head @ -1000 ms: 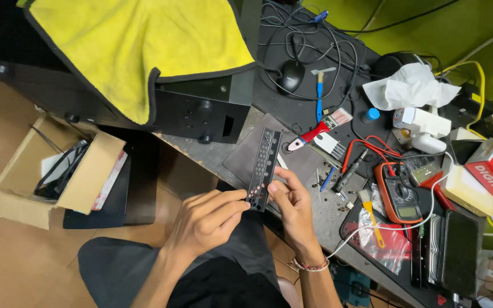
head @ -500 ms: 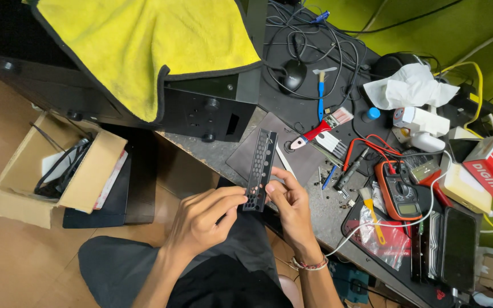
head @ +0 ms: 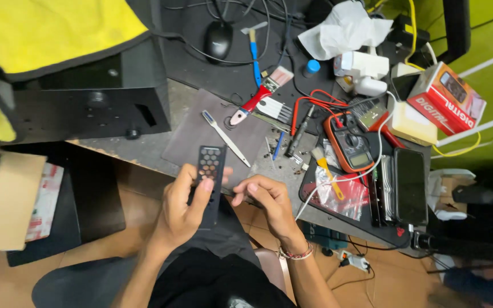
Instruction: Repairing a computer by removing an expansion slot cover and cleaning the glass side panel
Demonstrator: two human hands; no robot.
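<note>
Far left of my grip, down on the brown floor: an open cardboard box [head: 8,201] w/ papers in it. Above it a yellow cloth [head: 47,34] draped over a black metal case [head: 89,105] sitting on the bench edge.

My left hand [head: 181,211] is clenched round a slim black remote [head: 209,179], thumb lying on its face, top end w/ small round buttons sticking up past my fingers. Remote is held upright over my lap, just in front of the bench edge. Right behind it on the bench: a dark grey mat [head: 201,134] w/ a white toothbrush [head: 225,138] lying diagonal.

Just to the right, my right hand [head: 266,199] — fingers pinched together close to the remote's lower edge; can't tell if there's anything small between them. Bracelet on that wrist.

Further up the bench: black mouse [head: 218,40], red-handled brush [head: 255,100], crumpled white tissue [head: 343,28].

Right of both hands: orange multimeter [head: 349,142] w/ red leads, a small brush on a clear bag w/ red stuff [head: 338,191], then a black phone [head: 411,185] lying flat. Far right a red-and-white box [head: 446,97] and the green floor [head: 486,40] w/ white lines beyond. Bench is grey, scuffed, cluttered w/ cables.
</note>
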